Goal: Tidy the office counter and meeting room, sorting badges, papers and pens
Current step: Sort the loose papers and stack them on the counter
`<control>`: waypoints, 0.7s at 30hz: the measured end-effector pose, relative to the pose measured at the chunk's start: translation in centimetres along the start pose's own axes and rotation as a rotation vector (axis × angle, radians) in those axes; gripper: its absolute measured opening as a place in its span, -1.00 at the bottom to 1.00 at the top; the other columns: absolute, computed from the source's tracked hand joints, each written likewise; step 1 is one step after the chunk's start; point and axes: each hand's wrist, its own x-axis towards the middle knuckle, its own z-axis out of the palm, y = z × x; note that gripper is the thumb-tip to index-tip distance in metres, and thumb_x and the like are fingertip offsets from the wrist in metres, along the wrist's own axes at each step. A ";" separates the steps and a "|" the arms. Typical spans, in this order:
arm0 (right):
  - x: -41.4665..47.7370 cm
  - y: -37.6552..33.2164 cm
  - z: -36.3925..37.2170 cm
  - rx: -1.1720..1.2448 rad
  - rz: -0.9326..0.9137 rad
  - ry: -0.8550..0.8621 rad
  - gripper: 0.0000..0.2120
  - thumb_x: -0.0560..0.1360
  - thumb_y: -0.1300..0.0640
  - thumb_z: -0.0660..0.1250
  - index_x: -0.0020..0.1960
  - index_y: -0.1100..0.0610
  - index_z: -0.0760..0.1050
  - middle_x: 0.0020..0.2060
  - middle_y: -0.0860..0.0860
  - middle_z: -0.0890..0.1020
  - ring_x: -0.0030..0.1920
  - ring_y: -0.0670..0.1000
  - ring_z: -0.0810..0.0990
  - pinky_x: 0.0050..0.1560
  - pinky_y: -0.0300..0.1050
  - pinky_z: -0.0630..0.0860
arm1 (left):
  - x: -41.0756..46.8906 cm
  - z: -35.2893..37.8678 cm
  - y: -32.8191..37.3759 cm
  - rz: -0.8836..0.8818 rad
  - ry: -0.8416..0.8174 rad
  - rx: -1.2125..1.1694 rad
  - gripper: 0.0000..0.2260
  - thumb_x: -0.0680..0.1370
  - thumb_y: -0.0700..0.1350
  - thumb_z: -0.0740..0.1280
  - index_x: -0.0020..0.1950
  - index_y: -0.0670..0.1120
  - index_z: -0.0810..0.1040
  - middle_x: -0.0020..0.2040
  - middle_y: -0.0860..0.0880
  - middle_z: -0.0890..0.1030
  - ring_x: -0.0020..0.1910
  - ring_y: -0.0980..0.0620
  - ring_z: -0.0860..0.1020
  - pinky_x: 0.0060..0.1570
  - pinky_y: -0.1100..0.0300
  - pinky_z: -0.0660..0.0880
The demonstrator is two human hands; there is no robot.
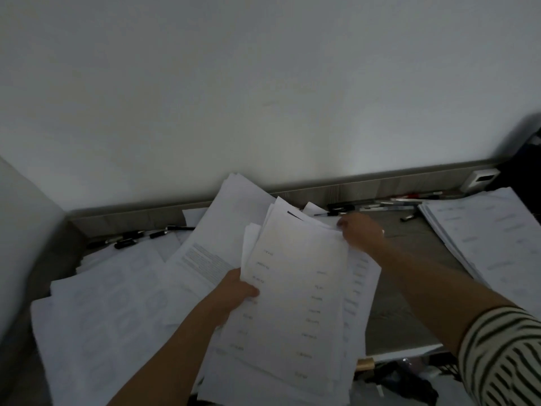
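— White printer paper, a loose sheaf of printed sheets (295,288); the left hand (237,291) grips its left edge, thumb on top, fingers underneath; the right hand (361,232) has its fingers curled onto the far right corner and pinches it, though that hand is blurred.

— How will it handle?

— Light, I judge, but limp, and slippery leaf on leaf; the edges above the left hand are fanned out of line, so a one-sided grip would let the inner leaves slide; better both hands on opposite edges, then tap the lower edge square on the counter (409,288).

— Is there room for that?

— Just right of the right forearm runs a bare strip of grey wood-look counter; further right lies a squarer stack of papers (483,238), a likely home for the sheaf; left of the left hand, loose sheets (96,303) overlap in a spread, with a page with a dense block of text (205,259) just beyond the thumb.

— Edges to mind?

— Beyond the right hand's knuckles, pens (395,202) lie along the low upstand (351,186) at the wall; black pens (128,240) lie well left of the left hand; a swinging corner could roll either lot; the counter's near edge passes under the right forearm, and a dropped leaf could slip off there; above the hands only plain wall shows, so a straight lift looks free.
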 end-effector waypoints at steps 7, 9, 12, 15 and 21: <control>1.1 5.2 -2.5 0.071 0.173 0.122 -0.79 0.48 0.15 0.29 -0.06 0.30 0.59 -0.09 0.23 0.64 -0.02 0.21 0.63 -0.14 -0.08 0.47 | 0.3 0.7 0.2 0.006 0.045 0.048 -0.74 0.47 -0.46 0.29 0.05 -0.17 0.56 -0.19 -0.03 0.60 -0.23 0.05 0.56 -0.33 0.29 0.51; 0.8 5.8 -2.8 -0.009 0.098 0.097 -0.76 0.49 0.11 0.26 0.04 0.16 0.63 0.01 0.16 0.66 0.03 0.18 0.63 -0.06 -0.05 0.52 | 0.3 0.8 0.4 -0.001 0.060 0.069 -0.74 0.47 -0.46 0.30 0.08 -0.20 0.56 -0.18 -0.04 0.60 -0.21 0.01 0.56 -0.29 0.26 0.50; 0.2 6.0 -2.7 -0.076 -0.061 0.042 -0.77 0.54 0.02 0.23 0.09 -0.09 0.63 0.03 0.02 0.65 0.04 0.09 0.62 0.00 -0.05 0.56 | 0.2 1.5 0.9 -0.005 0.081 0.099 -0.76 0.47 -0.46 0.29 0.03 -0.19 0.55 -0.20 -0.04 0.60 -0.24 0.02 0.55 -0.33 0.25 0.48; 0.3 7.2 -3.3 -0.106 0.002 0.080 -0.77 0.56 0.01 0.22 0.04 -0.02 0.65 -0.05 0.03 0.66 -0.06 0.08 0.63 -0.10 -0.09 0.54 | -0.1 2.2 1.4 -0.009 0.097 0.134 -0.77 0.48 -0.45 0.29 0.00 -0.17 0.54 -0.21 -0.03 0.58 -0.24 -0.01 0.55 -0.37 0.27 0.48; -1.0 8.9 -6.6 -0.006 0.112 0.172 -0.74 0.56 0.06 0.22 0.19 0.13 0.51 0.05 0.18 0.63 0.05 0.21 0.60 -0.02 0.03 0.52 | -0.3 3.4 2.4 0.027 0.157 0.154 -0.79 0.49 -0.43 0.29 0.05 -0.19 0.53 -0.11 -0.14 0.60 -0.13 -0.11 0.57 -0.22 0.19 0.52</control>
